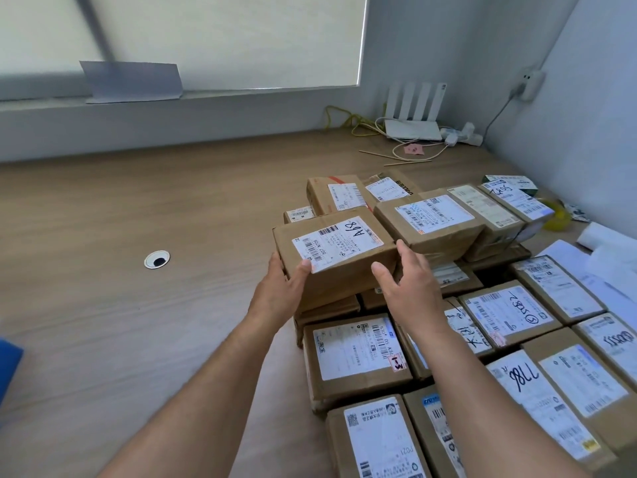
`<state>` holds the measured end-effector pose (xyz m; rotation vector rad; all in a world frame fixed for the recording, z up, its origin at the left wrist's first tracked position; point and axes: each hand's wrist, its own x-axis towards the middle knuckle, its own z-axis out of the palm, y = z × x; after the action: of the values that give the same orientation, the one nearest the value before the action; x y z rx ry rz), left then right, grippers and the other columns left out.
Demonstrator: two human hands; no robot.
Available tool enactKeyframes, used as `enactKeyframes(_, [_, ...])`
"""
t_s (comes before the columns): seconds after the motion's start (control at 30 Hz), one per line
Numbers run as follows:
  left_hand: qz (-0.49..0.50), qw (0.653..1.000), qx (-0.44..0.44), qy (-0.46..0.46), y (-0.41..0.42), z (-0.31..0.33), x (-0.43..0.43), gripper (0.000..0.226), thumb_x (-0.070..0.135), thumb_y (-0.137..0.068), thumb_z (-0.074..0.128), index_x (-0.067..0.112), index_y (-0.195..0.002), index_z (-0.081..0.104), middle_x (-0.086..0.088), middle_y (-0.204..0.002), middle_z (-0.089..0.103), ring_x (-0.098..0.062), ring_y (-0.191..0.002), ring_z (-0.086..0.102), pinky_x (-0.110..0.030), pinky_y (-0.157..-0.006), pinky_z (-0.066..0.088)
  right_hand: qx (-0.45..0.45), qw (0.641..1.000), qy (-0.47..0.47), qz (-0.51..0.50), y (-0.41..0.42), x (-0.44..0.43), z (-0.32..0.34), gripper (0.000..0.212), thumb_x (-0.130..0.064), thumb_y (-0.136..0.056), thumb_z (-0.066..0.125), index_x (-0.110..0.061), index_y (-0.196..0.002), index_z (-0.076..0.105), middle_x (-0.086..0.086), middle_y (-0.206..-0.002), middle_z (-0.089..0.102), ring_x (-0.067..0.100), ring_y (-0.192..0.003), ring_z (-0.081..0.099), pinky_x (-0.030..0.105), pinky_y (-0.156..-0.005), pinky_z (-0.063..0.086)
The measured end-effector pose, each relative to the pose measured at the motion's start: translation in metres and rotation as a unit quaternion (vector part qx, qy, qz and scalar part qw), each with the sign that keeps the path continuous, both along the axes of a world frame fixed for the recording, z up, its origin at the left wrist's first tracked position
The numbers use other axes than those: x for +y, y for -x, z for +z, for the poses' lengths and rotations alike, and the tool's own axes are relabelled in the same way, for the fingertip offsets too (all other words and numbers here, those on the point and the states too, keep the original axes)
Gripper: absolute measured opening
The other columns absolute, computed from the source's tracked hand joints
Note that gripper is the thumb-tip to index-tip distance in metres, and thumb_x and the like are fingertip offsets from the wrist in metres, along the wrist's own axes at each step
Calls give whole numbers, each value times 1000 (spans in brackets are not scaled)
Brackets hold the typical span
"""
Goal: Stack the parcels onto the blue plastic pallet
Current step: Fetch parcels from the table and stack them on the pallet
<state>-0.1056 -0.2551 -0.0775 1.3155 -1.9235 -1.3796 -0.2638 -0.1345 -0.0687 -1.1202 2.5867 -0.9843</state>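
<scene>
A sliver of blue [8, 367] showed at the far left edge, well left of the A68 parcel [336, 257]; too little of it was visible to say what it was. A round cable grommet [157, 259] sat in the wooden surface [138, 322], still well left of that parcel. The left hand [281, 291] pressed against the parcel's left side, thumb hooked over the top edge onto the white label [336, 244] and fingers wrapped behind, so it gripped the box. The parcel itself, a brown carton marked "A68", sat on top of other cartons at the left edge of the heap. The right hand [408, 291] was just right of it, fingers spread and open, fingertips touching the top right corner, thumb apart from the front face. Right of the A68 parcel lay the mass of labelled parcels [510, 312], packed side by side. Beyond it, in the corner, stood a white router [413, 113] among loose cables [348, 120].
</scene>
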Motion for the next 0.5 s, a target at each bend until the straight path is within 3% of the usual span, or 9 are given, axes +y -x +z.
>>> enactKeyframes(0.1, [-7, 998, 58, -39, -6, -2, 4, 56, 45, -96, 47, 35, -146, 24, 9, -135, 49, -18, -119, 50, -41, -101, 44, -50, 998, 25, -13, 2, 1, 0, 66, -51, -95, 45, -19, -150, 28, 8, -147, 34, 24, -131, 40, 40, -102, 39])
enactKeyframes(0.27, [-32, 989, 124, -69, -20, -6, 15, 57, 35, -98, 47, 37, -148, 20, 12, -133, 52, -12, -119, 53, -40, -105, 43, -120, 991, 56, -22, 9, 6, 4, 61, -52, -95, 42, -17, -145, 41, 10, -138, 44, 21, -118, 47, 35, -94, 39])
enactKeyframes(0.4, [-53, 986, 143, -67, -30, -10, 22, 61, 28, -98, 49, 37, -149, 17, 15, -132, 54, -7, -120, 53, -38, -106, 42, -169, 983, 71, -19, 10, 12, -2, 55, -54, -92, 50, -20, -134, 57, 11, -132, 53, 25, -118, 52, 41, -101, 43])
enactKeyframes(0.5, [-57, 984, 158, -60, -40, -11, 26, 61, 23, -99, 47, 36, -150, 15, 13, -133, 55, -5, -121, 52, -36, -108, 40, -237, 966, 107, -8, 7, 20, -3, 52, -62, -78, 60, -31, -119, 62, 8, -123, 57, 22, -108, 59, 46, -96, 49])
